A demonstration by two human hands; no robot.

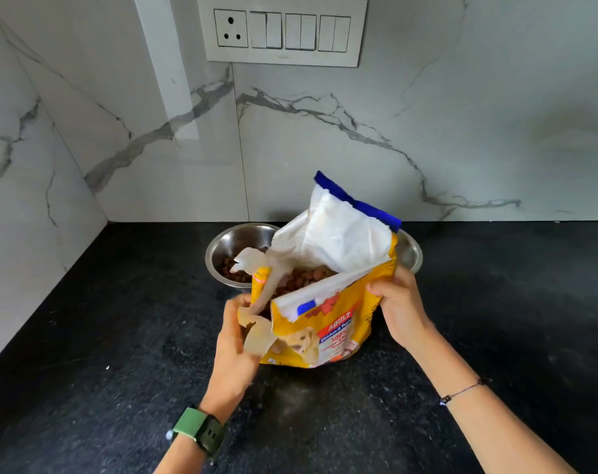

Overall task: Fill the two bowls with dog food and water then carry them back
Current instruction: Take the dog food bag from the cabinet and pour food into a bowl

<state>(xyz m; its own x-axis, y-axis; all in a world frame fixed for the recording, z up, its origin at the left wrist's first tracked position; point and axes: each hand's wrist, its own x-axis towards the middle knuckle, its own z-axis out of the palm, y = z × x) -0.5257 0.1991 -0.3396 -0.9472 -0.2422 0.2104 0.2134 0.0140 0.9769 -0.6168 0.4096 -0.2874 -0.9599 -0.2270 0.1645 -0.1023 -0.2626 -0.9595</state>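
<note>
A yellow dog food bag (pixel 328 323) stands upright on the black counter with its top open, brown kibble showing inside. My left hand (pixel 236 340) grips the bag's torn left flap. My right hand (pixel 398 306) holds the bag's right edge. Behind the bag on the left sits a steel bowl (pixel 232 244) with brown kibble in its bottom. A second steel bowl (pixel 410 253) shows only as a rim behind the bag's right side; its contents are hidden.
The black stone counter (pixel 120 336) meets marble walls at the back and left, forming a corner. A switch panel with a socket (pixel 284 30) is on the back wall above the bowls.
</note>
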